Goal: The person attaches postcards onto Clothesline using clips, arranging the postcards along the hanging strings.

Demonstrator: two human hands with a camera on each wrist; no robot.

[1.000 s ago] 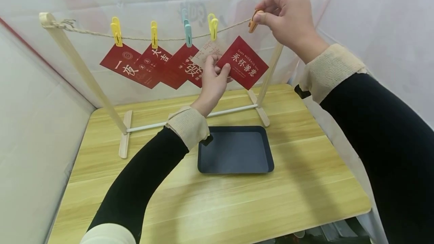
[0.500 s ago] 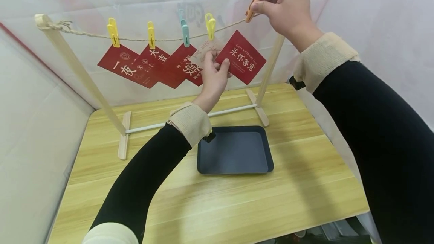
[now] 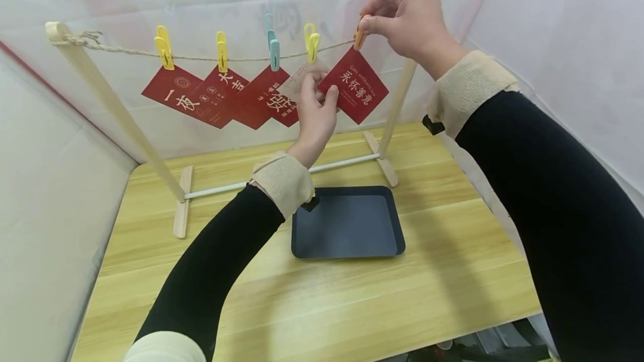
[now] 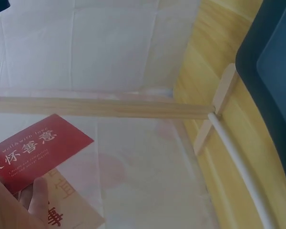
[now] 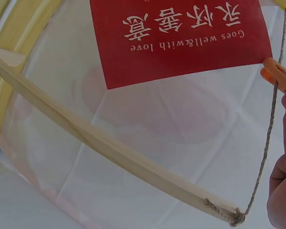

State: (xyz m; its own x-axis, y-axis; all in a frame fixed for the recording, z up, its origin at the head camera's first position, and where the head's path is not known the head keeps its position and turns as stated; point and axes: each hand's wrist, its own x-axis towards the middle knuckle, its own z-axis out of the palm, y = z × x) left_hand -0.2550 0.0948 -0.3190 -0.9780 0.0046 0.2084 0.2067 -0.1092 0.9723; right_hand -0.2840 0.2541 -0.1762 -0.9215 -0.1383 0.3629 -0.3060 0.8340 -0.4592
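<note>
My left hand (image 3: 318,116) pinches the left corner of a red card (image 3: 358,85) with white lettering, thumb in front. Up on the twine (image 3: 196,58), my right hand (image 3: 415,18) pinches an orange clothespin (image 3: 359,37) between thumb and fingers. The clothespin's tip sits over the red card's top corner and the twine, as the right wrist view also shows. Just left of that card, partly behind my left fingers, hangs a cream card (image 4: 74,202) under a yellow clothespin (image 3: 312,43).
More red cards (image 3: 261,96) hang overlapping to the left under yellow and blue clothespins (image 3: 274,52). The twine runs between two wooden posts (image 3: 118,110), joined low down by a white rod (image 3: 216,189). A dark tray (image 3: 352,225) lies on the wooden table (image 3: 402,295) in front.
The right hand has come left and down along the twine, bringing the orange clothespin onto the red card's top corner. The left hand holds the card in nearly the same place.
</note>
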